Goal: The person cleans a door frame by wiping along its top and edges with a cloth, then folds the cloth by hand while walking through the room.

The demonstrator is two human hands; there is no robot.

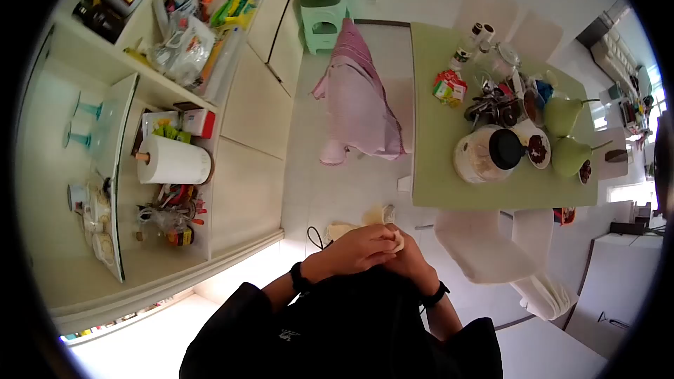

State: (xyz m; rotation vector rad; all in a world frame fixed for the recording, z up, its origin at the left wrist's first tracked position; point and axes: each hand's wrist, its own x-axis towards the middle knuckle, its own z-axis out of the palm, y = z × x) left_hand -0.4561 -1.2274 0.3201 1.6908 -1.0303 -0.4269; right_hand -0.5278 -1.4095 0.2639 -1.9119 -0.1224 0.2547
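My left hand (357, 247) and my right hand (411, 258) meet in front of my black shirt, with their fingers curled together. Between them shows a bit of a small cream-coloured piece (399, 240); the fingers cover most of it, so its kind cannot be made out. Just beyond the hands, low down, lies some pale yellowish material (373, 216), partly hidden by them. A thin black cord (315, 237) loops out to the left of my left hand. Dark bands circle both wrists.
Ahead, a pink cloth (354, 102) drapes over something upright, by a green stool (324, 17). At right stands a green-topped table (442, 193) with a large jar (477, 158), bottles and bowls. A white chair (477, 249) is nearer. Left, a cabinet (246, 182) holds paper towels (175, 160).
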